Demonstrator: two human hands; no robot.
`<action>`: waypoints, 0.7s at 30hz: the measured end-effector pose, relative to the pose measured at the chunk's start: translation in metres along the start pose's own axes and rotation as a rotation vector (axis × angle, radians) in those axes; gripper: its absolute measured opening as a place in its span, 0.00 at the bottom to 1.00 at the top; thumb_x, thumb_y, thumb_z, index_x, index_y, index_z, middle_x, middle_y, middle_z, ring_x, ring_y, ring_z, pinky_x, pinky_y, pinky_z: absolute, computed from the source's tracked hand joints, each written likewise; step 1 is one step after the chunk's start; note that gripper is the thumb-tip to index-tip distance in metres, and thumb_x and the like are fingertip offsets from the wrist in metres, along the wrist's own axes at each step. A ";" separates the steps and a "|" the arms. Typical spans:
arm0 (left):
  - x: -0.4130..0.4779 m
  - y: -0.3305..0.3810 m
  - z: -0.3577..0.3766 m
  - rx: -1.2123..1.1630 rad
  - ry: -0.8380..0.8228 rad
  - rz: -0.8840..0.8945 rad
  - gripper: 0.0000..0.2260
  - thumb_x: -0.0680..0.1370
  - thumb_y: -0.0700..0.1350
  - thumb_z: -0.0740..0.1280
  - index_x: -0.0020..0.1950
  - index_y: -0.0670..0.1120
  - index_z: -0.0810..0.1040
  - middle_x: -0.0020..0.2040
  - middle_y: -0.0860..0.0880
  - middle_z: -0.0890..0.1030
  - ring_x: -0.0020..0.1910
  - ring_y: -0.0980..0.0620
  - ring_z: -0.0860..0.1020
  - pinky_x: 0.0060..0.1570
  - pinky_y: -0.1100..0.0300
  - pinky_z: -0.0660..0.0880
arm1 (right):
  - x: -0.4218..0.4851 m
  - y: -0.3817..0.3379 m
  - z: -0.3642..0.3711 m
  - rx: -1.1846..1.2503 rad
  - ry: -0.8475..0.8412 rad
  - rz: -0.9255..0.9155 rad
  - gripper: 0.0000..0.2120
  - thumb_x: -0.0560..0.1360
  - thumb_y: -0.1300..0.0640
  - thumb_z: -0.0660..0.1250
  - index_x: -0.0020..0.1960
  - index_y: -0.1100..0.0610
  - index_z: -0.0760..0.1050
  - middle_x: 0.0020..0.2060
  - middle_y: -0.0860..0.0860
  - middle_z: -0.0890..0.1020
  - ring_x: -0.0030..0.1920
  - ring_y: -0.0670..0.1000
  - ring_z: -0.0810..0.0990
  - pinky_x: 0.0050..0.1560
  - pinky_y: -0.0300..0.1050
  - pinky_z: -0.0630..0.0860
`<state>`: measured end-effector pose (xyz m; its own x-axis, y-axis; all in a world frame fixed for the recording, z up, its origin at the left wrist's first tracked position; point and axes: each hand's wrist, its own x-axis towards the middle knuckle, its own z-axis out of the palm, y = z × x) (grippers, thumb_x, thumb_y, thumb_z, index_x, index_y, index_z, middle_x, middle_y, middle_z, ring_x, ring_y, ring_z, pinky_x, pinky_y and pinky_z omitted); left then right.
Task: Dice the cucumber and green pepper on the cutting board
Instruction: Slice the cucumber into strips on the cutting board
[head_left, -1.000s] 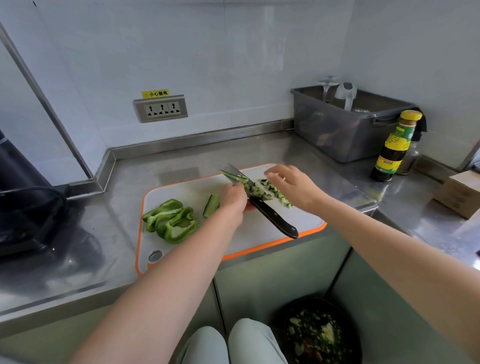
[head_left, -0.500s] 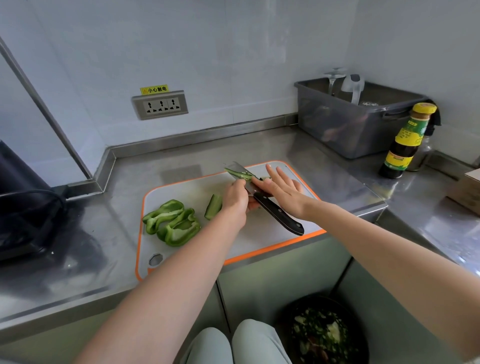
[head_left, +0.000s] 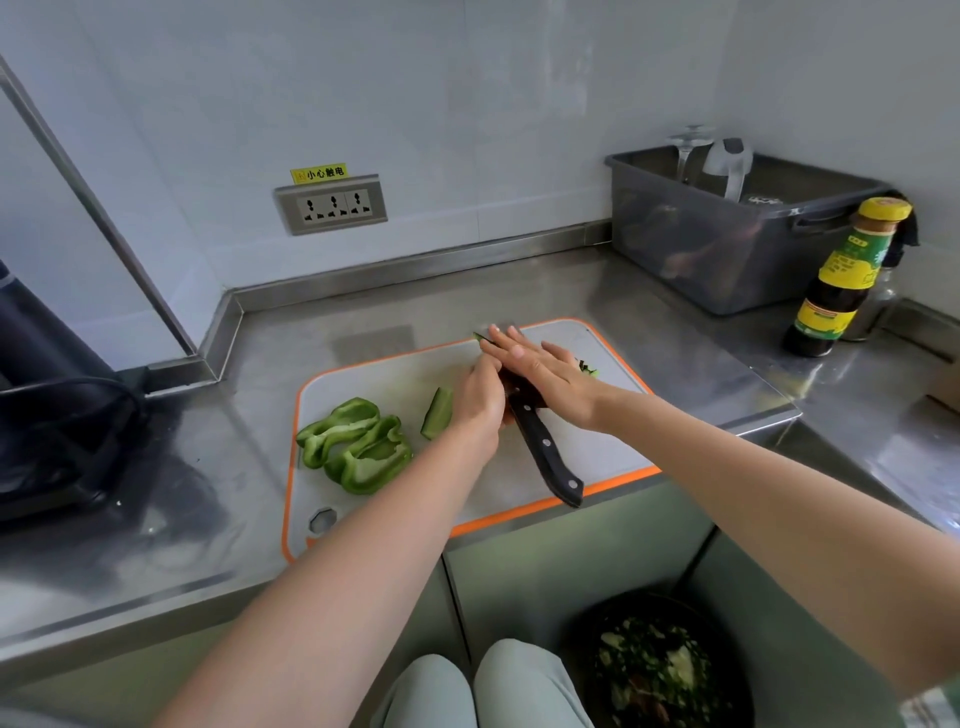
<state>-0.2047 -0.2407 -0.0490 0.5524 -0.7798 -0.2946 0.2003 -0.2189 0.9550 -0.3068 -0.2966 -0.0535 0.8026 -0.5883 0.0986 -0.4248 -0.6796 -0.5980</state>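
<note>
A white cutting board (head_left: 597, 447) with an orange rim lies on the steel counter. Two green pepper pieces (head_left: 358, 447) sit on its left part, with a cucumber strip (head_left: 438, 413) beside them. My left hand (head_left: 480, 402) grips the black-handled knife (head_left: 545, 452) near where blade meets handle; the handle points toward the board's front edge. My right hand (head_left: 545, 371) lies flat, fingers straight, over the blade. A few cut cucumber bits (head_left: 588, 368) peek out to the right of that hand. The blade is mostly hidden.
A grey plastic tub (head_left: 727, 249) stands at the back right, a dark sauce bottle (head_left: 841, 275) beside it. A wall socket (head_left: 331, 205) is behind the board. A black appliance (head_left: 47, 415) sits at the left. A black bin of scraps (head_left: 654, 670) stands below the counter.
My right hand has left the diced cucumber, straightened its fingers and slid left to lie flat over the blade. My left hand has kept its hold on the knife.
</note>
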 end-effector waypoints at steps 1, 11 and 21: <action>-0.002 0.001 -0.001 0.017 0.006 0.016 0.11 0.80 0.45 0.55 0.49 0.46 0.77 0.47 0.43 0.81 0.48 0.42 0.80 0.42 0.52 0.78 | 0.001 0.003 0.003 -0.023 0.003 0.010 0.27 0.80 0.41 0.36 0.77 0.42 0.54 0.77 0.39 0.50 0.76 0.38 0.42 0.74 0.43 0.36; -0.007 -0.004 -0.002 -0.034 0.033 0.016 0.07 0.79 0.43 0.56 0.41 0.45 0.68 0.42 0.40 0.74 0.34 0.42 0.75 0.29 0.59 0.70 | -0.008 0.019 -0.002 -0.282 0.004 0.381 0.27 0.82 0.42 0.35 0.79 0.48 0.49 0.78 0.45 0.42 0.76 0.45 0.34 0.74 0.51 0.30; -0.013 -0.002 -0.008 0.018 0.083 0.045 0.09 0.77 0.47 0.57 0.40 0.45 0.71 0.46 0.39 0.79 0.48 0.35 0.80 0.50 0.44 0.77 | 0.002 -0.003 0.004 -0.110 0.008 0.187 0.26 0.83 0.44 0.38 0.79 0.48 0.51 0.77 0.42 0.52 0.76 0.39 0.46 0.74 0.50 0.33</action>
<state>-0.2057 -0.2250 -0.0468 0.6255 -0.7382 -0.2525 0.1598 -0.1956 0.9676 -0.3019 -0.2939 -0.0546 0.7023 -0.7119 0.0004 -0.6097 -0.6018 -0.5157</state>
